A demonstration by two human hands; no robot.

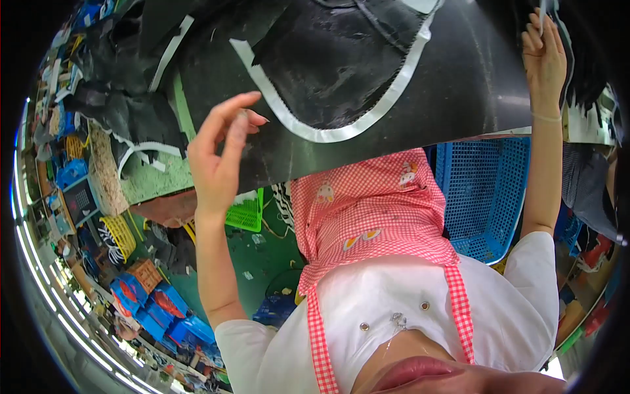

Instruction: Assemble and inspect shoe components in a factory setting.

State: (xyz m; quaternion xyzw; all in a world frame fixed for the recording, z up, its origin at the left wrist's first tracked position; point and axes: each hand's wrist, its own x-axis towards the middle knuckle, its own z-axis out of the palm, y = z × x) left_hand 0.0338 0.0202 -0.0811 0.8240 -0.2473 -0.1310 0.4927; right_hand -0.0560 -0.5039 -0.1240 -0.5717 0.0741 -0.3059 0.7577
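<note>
On the black tabletop lies a black, leather-like piece [335, 65] with a rounded, jagged edge. A white strip [321, 134] runs along that curve, and its left end sticks out past the piece. My left hand [220, 148] hovers by the left part of the strip, its fingers loosely bent and apart, holding nothing. At the far right my right hand [545, 59] is raised with its fingers pinched on a narrow white strip [543, 16], whose upper end leaves the picture. Dark material hangs just beyond that hand.
More black pieces with white strips [172, 52] are heaped at the left, partly over a green surface [154, 174]. A blue basket [482, 190] stands below the table's front edge at right, and a green basket [246, 211] at left. Blue bins [157, 305] sit on the floor.
</note>
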